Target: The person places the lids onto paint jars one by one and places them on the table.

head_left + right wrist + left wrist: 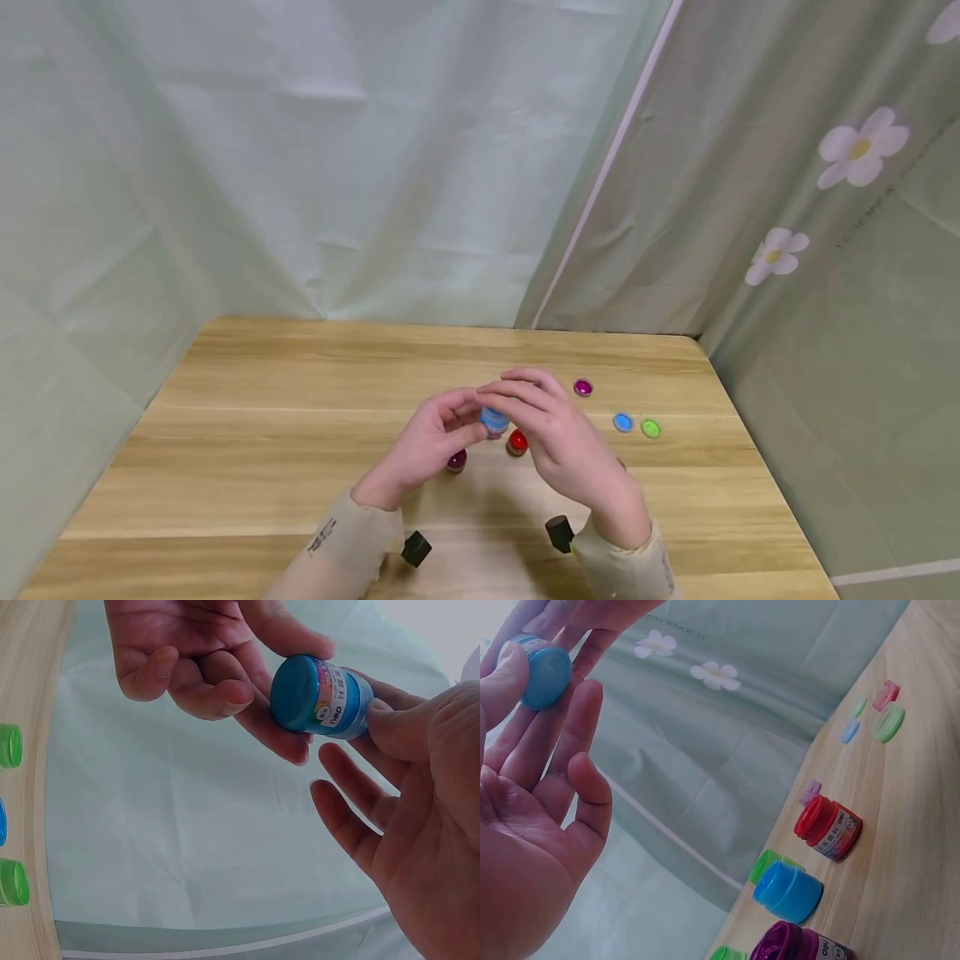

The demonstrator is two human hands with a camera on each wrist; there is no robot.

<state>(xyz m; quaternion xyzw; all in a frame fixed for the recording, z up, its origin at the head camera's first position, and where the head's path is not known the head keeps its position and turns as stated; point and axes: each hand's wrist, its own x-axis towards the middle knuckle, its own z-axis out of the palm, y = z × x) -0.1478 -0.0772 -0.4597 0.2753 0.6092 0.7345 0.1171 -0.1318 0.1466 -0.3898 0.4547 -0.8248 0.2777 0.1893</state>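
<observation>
A small blue paint jar [493, 422] is held up above the table between both hands. My left hand [429, 442] grips its body with thumb and fingers, seen in the right wrist view at the blue base end of the jar [300, 694]. With thumb and fingers, my right hand [566, 442] pinches the opposite end, at the pale translucent lid [360, 703]. The jar lies tilted on its side there, its printed label showing. Beneath the hands stand a red paint jar [517, 442] and a purple paint jar [456, 461].
Open blue [789, 892] and green jars [10, 883] stand near the red one. Loose purple [582, 387], blue [622, 422] and green lids [650, 428] lie right of the hands, with a red lid [886, 695]. Curtains [420, 167] hang behind the wooden table [262, 417].
</observation>
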